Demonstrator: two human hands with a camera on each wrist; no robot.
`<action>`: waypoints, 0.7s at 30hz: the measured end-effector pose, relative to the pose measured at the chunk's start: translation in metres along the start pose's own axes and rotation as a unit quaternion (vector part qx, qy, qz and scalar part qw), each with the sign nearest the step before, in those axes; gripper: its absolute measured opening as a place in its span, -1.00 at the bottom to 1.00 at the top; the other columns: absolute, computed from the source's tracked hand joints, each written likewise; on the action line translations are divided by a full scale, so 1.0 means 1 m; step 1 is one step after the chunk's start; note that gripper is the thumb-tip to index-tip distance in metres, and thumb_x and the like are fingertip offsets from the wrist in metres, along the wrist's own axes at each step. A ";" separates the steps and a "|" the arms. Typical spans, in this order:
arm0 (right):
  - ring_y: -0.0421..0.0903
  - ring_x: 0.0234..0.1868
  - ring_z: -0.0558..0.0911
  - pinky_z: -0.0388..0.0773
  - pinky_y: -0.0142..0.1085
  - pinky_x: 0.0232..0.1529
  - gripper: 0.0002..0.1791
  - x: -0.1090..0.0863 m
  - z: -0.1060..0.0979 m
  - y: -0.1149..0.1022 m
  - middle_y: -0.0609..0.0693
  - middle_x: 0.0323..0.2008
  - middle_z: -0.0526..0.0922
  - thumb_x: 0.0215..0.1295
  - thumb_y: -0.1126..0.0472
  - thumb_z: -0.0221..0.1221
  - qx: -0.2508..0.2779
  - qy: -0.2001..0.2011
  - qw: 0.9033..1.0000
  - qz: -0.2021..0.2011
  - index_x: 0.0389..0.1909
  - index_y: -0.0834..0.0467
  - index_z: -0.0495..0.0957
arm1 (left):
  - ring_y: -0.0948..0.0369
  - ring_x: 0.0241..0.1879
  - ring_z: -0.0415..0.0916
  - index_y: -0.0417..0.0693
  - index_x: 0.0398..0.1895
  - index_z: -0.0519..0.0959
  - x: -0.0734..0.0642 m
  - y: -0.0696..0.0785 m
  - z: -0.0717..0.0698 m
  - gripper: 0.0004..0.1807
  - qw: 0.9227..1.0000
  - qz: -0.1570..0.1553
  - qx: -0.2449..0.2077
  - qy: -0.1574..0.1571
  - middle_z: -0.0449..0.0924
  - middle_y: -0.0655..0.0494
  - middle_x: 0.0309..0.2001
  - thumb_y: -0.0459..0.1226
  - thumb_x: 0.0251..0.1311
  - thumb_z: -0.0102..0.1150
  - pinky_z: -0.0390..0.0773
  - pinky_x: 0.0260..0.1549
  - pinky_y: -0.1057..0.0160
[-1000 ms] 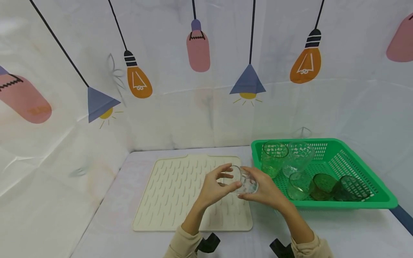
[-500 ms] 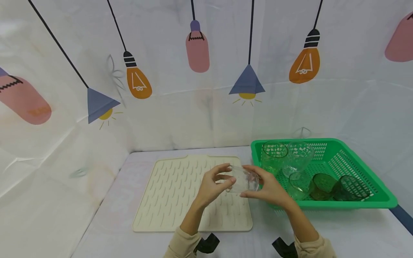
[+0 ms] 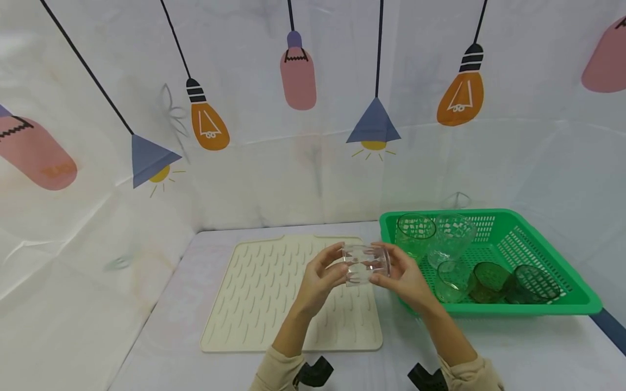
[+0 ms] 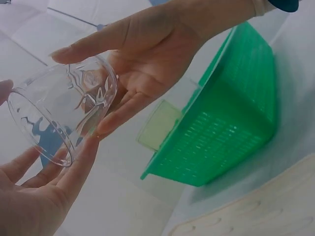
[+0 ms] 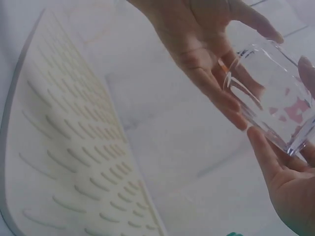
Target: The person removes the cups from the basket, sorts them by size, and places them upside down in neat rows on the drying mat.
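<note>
A clear drinking glass (image 3: 365,266) lies sideways in the air between both hands, over the right part of the cream ridged mat (image 3: 264,304). My left hand (image 3: 318,279) holds one end, its thumb and fingers around the glass. At the other end, my right hand (image 3: 406,279) grips it, thumb below and fingers above in the head view. In the left wrist view, the glass's open rim (image 4: 69,157) faces the left hand (image 4: 44,196). Both palms show in the right wrist view, with the glass (image 5: 275,93) spanning them.
To the right stands a green perforated basket (image 3: 528,309). It holds several tumblers, among them a green glass (image 3: 415,239), a clear glass (image 3: 452,241) and a dark glass (image 3: 533,287). A white sheet with printed lamps (image 3: 303,163) hangs behind the table (image 3: 161,347).
The glass has turned in the hands, its left end swinging from facing the viewer to lying nearly level sideways. Both hands have risen slightly and shifted their fingers on it.
</note>
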State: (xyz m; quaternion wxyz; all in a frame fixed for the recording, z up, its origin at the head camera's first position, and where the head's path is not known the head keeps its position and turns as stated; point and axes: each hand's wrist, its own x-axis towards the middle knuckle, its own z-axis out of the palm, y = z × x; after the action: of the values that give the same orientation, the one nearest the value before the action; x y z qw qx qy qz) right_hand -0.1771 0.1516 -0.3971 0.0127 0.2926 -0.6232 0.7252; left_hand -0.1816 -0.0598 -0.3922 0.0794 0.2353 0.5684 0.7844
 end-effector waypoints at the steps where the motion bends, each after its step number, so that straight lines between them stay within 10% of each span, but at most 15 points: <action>1: -0.19 -0.02 0.60 0.63 -0.34 -0.14 -0.35 0.000 0.001 0.000 0.01 0.06 0.48 0.16 0.49 0.20 -0.002 0.007 1.000 0.005 0.24 0.48 0.13 | 0.22 0.02 0.52 -0.40 0.33 0.15 -0.001 -0.001 -0.002 -0.29 1.000 0.004 0.003 -0.004 0.31 -0.30 0.18 -0.23 0.22 0.18 0.59 -0.11 0.30; 13: -0.23 -0.02 0.61 0.60 -0.33 -0.08 -0.31 0.006 -0.001 0.006 0.28 0.07 0.47 0.12 0.43 0.26 -0.073 0.050 0.994 0.059 0.26 0.39 0.19 | 0.18 -0.05 0.58 -0.39 0.28 0.25 -0.045 -0.016 -0.044 -0.44 0.995 -0.011 0.103 0.012 0.39 -0.43 0.10 -0.36 0.25 0.13 0.59 -0.06 0.19; 21: -0.21 -0.02 0.60 0.58 -0.38 -0.05 -0.29 0.012 -0.004 0.011 0.38 0.12 0.41 0.11 0.34 0.31 -0.098 0.055 0.990 0.088 0.27 0.34 0.23 | -0.01 -0.07 0.56 -0.31 0.16 0.42 -0.086 -0.022 -0.073 -0.48 0.963 -0.045 0.242 0.112 0.54 -0.27 0.00 -0.37 0.10 0.28 0.59 -0.10 0.28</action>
State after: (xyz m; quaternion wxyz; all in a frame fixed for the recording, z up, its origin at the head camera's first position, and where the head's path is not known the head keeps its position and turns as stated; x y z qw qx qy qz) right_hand -0.1925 0.1488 -0.4016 0.0119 0.1940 -0.7126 0.6741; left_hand -0.1431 -0.1481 -0.4543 -0.0089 0.1320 0.7565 0.6405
